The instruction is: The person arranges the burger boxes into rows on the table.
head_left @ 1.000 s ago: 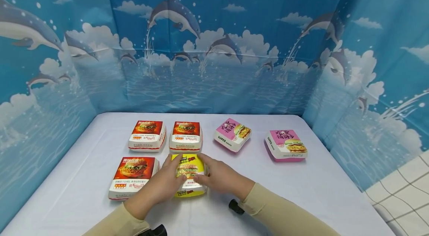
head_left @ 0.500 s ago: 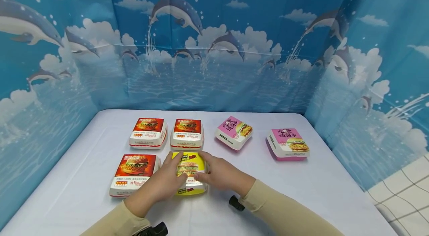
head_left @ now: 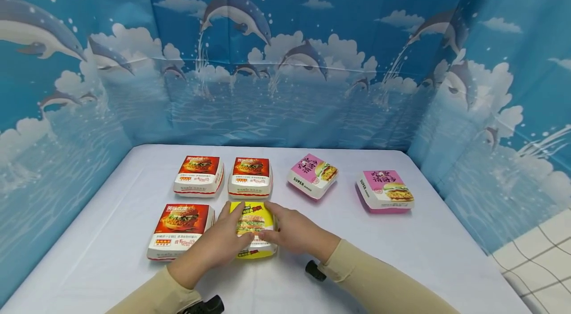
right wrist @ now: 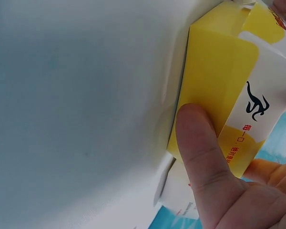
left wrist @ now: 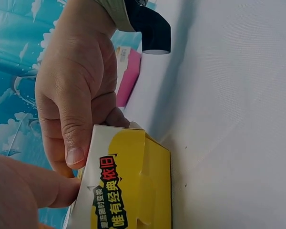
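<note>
A yellow and white burger box (head_left: 252,225) sits on the white table near the middle front. My left hand (head_left: 224,240) holds its left side and my right hand (head_left: 295,231) its right side, both thumbs over the lid. In the left wrist view the box's yellow front (left wrist: 126,186) with black and red lettering is toward the camera. One finger (right wrist: 199,138) lies along the box's side in the right wrist view. Just left of my left hand is a red and white burger box (head_left: 180,230), partly covered by that hand.
Two more red and white burger boxes, a left one (head_left: 199,176) and a right one (head_left: 251,178), stand behind. A tilted pink burger box (head_left: 313,175) and another pink box (head_left: 385,191) are at the right. A dolphin-print curtain (head_left: 285,56) hangs behind the table (head_left: 379,254).
The whole scene has shifted slightly up in the head view. Both hands keep their hold on the yellow burger box, and the boxes keep their layout.
</note>
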Demonstrator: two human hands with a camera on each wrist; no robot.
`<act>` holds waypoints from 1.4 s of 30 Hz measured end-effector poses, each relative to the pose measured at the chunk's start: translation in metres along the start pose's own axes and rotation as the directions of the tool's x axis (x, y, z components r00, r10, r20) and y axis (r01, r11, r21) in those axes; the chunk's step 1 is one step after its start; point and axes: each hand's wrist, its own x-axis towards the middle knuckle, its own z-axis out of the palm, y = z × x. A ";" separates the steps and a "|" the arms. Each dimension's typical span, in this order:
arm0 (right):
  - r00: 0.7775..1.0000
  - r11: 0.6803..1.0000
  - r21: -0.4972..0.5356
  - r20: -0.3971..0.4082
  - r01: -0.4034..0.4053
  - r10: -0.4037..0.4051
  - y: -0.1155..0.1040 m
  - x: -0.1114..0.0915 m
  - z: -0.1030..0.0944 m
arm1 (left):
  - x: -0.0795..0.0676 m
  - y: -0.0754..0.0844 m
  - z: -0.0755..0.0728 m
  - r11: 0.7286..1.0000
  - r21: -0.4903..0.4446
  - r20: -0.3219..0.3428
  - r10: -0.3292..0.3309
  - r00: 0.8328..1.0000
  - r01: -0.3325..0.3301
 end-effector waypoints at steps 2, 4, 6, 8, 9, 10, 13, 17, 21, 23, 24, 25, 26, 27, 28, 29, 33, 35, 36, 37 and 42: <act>1.000 1.000 -0.001 0.000 0.000 0.000 0.000 0.000 0.000 | 0.000 0.000 0.000 1.000 0.002 -0.002 -0.001 1.000 0.001; 1.000 1.000 0.005 0.001 0.001 -0.001 0.000 0.001 0.001 | 0.000 0.000 0.000 1.000 0.002 -0.004 -0.004 1.000 0.004; 1.000 1.000 0.010 0.000 0.002 -0.002 0.000 0.001 0.001 | -0.001 -0.001 0.000 1.000 -0.006 -0.005 -0.007 1.000 0.007; 1.000 1.000 0.016 -0.001 0.001 -0.001 0.000 0.001 0.002 | -0.001 -0.001 0.000 1.000 -0.015 -0.004 -0.012 1.000 0.012; 1.000 1.000 0.019 -0.001 0.000 0.000 0.001 0.001 0.002 | -0.001 -0.001 -0.001 1.000 -0.020 -0.005 -0.012 1.000 0.012; 1.000 1.000 0.017 -0.003 0.001 -0.001 0.001 0.001 0.002 | -0.001 -0.001 -0.001 1.000 -0.024 -0.006 -0.011 1.000 0.011; 1.000 1.000 0.015 -0.005 0.001 -0.001 0.001 -0.001 0.002 | -0.002 -0.001 -0.001 0.999 -0.034 -0.007 -0.009 1.000 0.009; 1.000 1.000 0.018 -0.006 0.000 0.000 0.000 -0.002 0.000 | -0.004 0.000 -0.001 0.999 -0.044 -0.014 0.005 1.000 -0.006; 1.000 0.999 0.039 0.000 0.004 -0.004 0.000 -0.004 -0.002 | -0.006 0.000 -0.001 0.998 -0.055 -0.025 0.022 0.999 -0.023; 1.000 0.999 0.047 0.004 0.002 -0.002 -0.001 -0.004 -0.002 | -0.007 0.001 -0.001 0.998 -0.059 -0.026 0.025 0.999 -0.026; 1.000 0.999 0.049 0.006 0.001 -0.001 -0.001 -0.004 -0.002 | -0.007 0.000 -0.002 0.998 -0.064 -0.026 0.022 0.999 -0.024; 1.000 0.999 0.050 0.007 0.000 -0.001 -0.001 -0.004 -0.002 | -0.007 0.000 -0.002 0.998 -0.065 -0.026 0.022 0.999 -0.024; 1.000 0.999 0.048 0.008 0.001 -0.001 -0.001 -0.004 -0.002 | -0.007 0.001 -0.002 0.998 -0.066 -0.026 0.024 0.999 -0.025; 1.000 0.999 0.046 0.008 0.002 -0.003 -0.001 -0.004 -0.002 | -0.008 0.001 -0.002 0.997 -0.069 -0.026 0.023 0.999 -0.025; 1.000 0.999 0.042 0.006 0.004 -0.005 -0.001 -0.004 -0.002 | -0.008 0.001 -0.003 0.997 -0.069 -0.026 0.023 0.999 -0.025; 1.000 0.999 0.040 0.004 0.008 -0.008 -0.001 -0.004 -0.002 | -0.008 0.001 -0.003 0.997 -0.069 -0.026 0.024 0.999 -0.025; 1.000 0.999 0.032 -0.002 0.024 -0.024 0.000 -0.005 -0.003 | -0.008 0.001 -0.003 0.998 -0.067 -0.025 0.020 0.999 -0.021; 1.000 0.999 0.041 0.003 0.023 -0.023 0.000 -0.005 -0.003 | -0.008 0.001 -0.003 0.998 -0.067 -0.025 0.018 1.000 -0.020; 1.000 0.999 0.046 0.007 0.021 -0.021 0.000 -0.005 -0.003 | -0.008 0.001 -0.004 0.998 -0.067 -0.025 0.017 1.000 -0.019; 1.000 0.999 0.050 0.011 0.018 -0.019 0.000 -0.005 -0.003 | -0.008 0.001 -0.004 0.998 -0.068 -0.025 0.018 1.000 -0.019; 1.000 0.998 0.063 0.018 0.006 -0.007 -0.001 -0.005 -0.003 | -0.009 0.001 -0.003 0.998 -0.063 -0.028 0.022 0.999 -0.024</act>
